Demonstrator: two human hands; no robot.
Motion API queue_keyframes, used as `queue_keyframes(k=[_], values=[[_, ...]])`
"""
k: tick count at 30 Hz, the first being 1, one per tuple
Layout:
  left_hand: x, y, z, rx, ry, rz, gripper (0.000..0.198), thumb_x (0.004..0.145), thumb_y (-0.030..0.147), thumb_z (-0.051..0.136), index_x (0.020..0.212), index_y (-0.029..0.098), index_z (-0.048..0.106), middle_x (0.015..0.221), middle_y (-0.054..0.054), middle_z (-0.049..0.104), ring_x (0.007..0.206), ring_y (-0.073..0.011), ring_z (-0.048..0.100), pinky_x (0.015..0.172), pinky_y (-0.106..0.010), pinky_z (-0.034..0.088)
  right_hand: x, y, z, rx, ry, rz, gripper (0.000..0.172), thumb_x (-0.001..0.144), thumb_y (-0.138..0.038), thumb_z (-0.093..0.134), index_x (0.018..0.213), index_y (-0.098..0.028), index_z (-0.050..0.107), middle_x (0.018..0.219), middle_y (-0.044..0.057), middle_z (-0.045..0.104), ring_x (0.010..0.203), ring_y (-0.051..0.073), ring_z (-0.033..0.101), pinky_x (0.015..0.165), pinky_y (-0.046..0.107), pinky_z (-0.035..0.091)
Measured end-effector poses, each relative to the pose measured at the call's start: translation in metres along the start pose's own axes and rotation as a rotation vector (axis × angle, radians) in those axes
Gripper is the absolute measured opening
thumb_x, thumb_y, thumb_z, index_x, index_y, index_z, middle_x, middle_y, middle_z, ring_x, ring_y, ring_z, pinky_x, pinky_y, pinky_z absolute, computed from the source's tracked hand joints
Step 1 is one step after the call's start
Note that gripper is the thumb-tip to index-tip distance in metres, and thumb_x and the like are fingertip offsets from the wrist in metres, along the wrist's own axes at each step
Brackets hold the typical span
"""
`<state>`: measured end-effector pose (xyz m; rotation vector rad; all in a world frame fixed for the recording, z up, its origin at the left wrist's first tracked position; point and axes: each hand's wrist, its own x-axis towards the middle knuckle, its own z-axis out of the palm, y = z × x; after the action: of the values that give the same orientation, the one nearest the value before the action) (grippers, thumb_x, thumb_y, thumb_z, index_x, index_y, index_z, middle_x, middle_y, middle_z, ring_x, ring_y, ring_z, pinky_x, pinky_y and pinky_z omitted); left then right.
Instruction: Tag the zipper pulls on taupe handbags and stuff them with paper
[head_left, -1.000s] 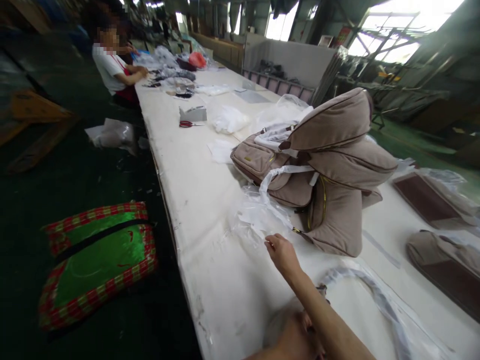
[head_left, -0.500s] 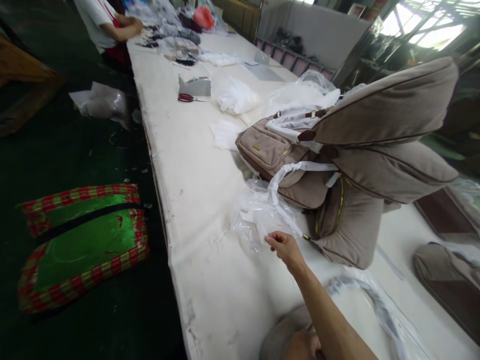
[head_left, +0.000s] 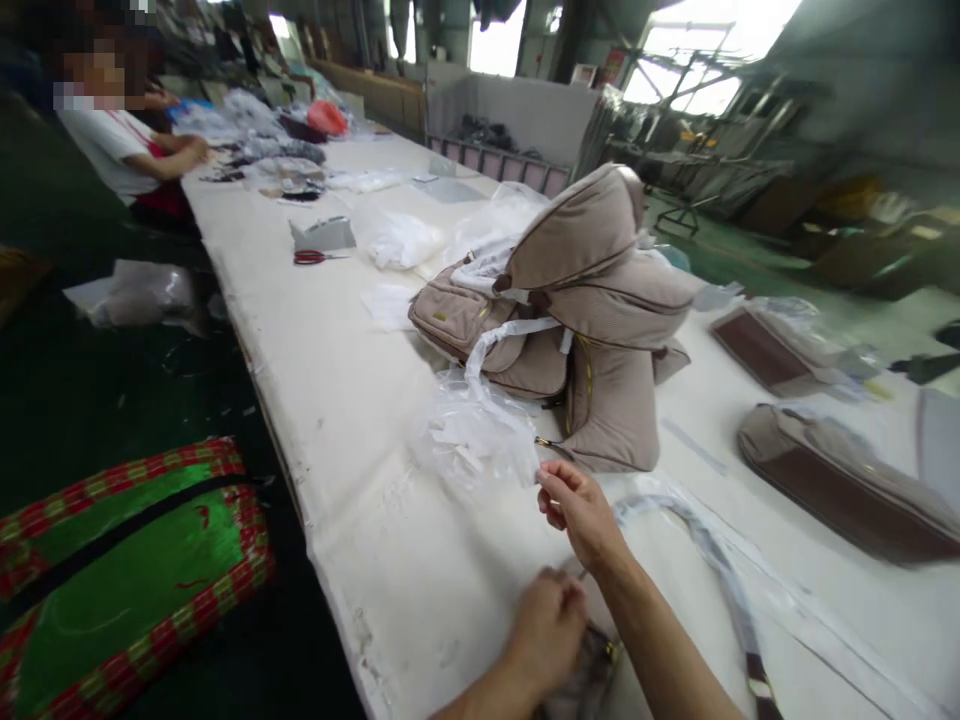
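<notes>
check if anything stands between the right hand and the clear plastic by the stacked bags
Nothing visible does: the right hand is close by the edge of the clear plastic, though contact can't be told. The stacked bags lie beside the plastic, not between.

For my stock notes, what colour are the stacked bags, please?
The stacked bags are greyish brown; head view.

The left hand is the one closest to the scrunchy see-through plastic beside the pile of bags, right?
Not quite: the left hand is farther back. The head view shows the right hand nearest the clear plastic, which lies beside the pile of bags.
</notes>
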<state>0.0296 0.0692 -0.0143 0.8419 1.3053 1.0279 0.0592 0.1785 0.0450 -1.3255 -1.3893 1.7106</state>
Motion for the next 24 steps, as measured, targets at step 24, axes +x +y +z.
queue_keyframes(k=[24], values=[[-0.091,0.029,0.016,0.606,-0.518,0.217,0.023,0.075,0.035,0.06,0.062,0.015,0.061,0.064,0.0,0.052,0.061,-0.0119,0.048,0.055,-0.022,0.035,-0.249,0.116,-0.041,0.258,0.374,-0.096,0.028,0.074,-0.045,0.062,0.073,-0.018,0.069,0.087,0.005,0.065,0.072,0.016,0.059,0.066,0.023,0.046]])
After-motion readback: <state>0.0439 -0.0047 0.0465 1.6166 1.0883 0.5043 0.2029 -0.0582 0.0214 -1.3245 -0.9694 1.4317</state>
